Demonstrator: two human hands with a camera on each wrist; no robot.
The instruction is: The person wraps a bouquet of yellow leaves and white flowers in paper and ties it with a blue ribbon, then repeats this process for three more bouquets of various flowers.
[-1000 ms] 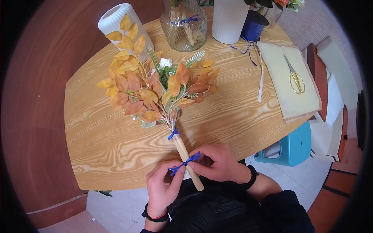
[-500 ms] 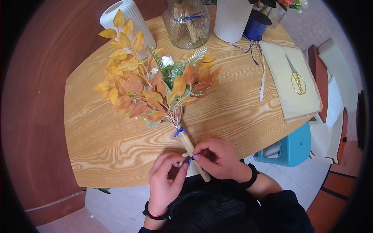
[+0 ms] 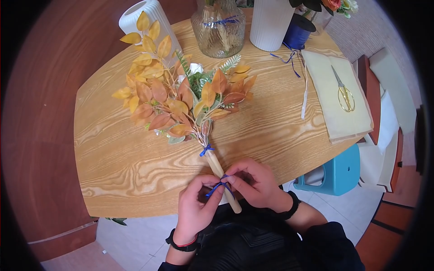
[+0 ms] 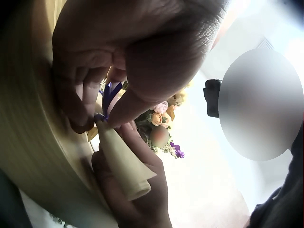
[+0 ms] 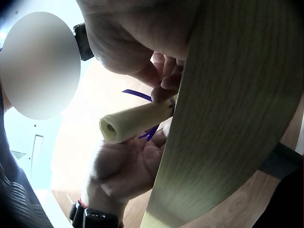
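I judge that the step in hand is to tie the ribbon on the handle of the bouquet. My left grip is narrow, finger and thumb pinching this ribbon; my right grip is also narrow and pinches it from the three o'clock side. The bouquet is over the counter, its leaves toward eleven o'clock, its handle end toward five. I think the next move calls for an even, gentle pull, so that the knot becomes firm without crushing the handle. I count one bouquet, one ribbon in work, one bow at the neck, one pair of scissors at two o'clock, one spool at one, one white vase at eleven, another white vase at one, and one glass vase at twelve.
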